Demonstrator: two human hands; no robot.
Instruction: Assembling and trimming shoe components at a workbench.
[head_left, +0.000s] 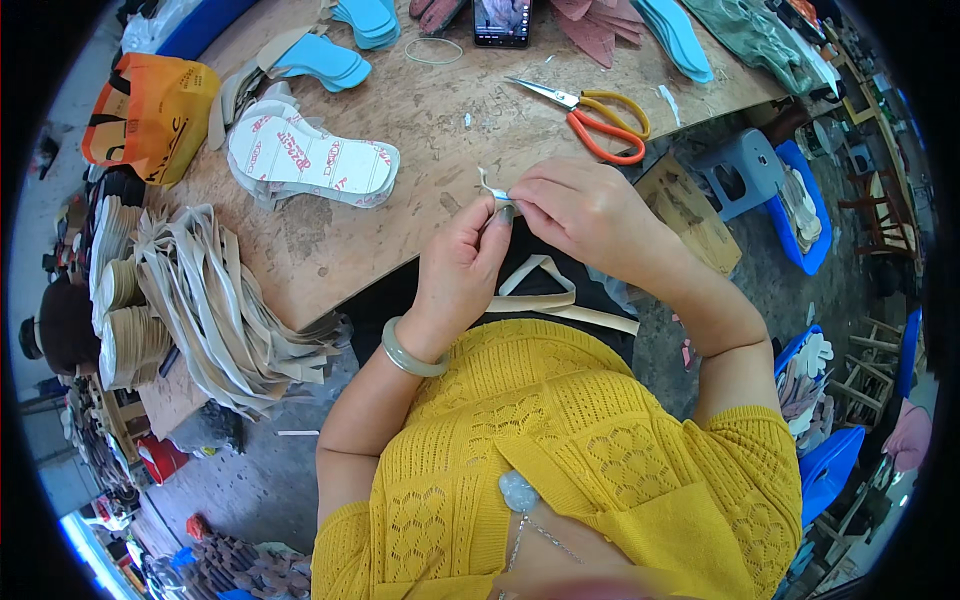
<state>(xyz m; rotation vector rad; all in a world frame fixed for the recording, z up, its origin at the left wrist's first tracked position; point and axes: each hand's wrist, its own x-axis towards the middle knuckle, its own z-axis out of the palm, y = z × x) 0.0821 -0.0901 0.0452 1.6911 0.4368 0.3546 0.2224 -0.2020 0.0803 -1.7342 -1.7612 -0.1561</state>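
Note:
My left hand (462,262) and my right hand (580,210) meet in front of me at the table's near edge. Both are closed, pinching a narrow cream strip (484,180) between thumbs and fingers. Its short curled end sticks up past the fingertips, and a bit of blue and white shows at the pinch. Over my dark-covered lap lies a folded length of beige strip (590,318); whether it joins the piece in my fingers is hidden behind the left hand. Beyond my right hand, scissors (590,112) with orange and yellow handles rest partly spread on the table.
The wooden table (430,130) carries a stack of white printed insoles (315,155), blue insoles (325,62), a phone (501,22) and an orange bag (160,110). Long beige strips (215,310) are heaped at the left. A grey stool (740,172) and blue basket (800,215) stand right.

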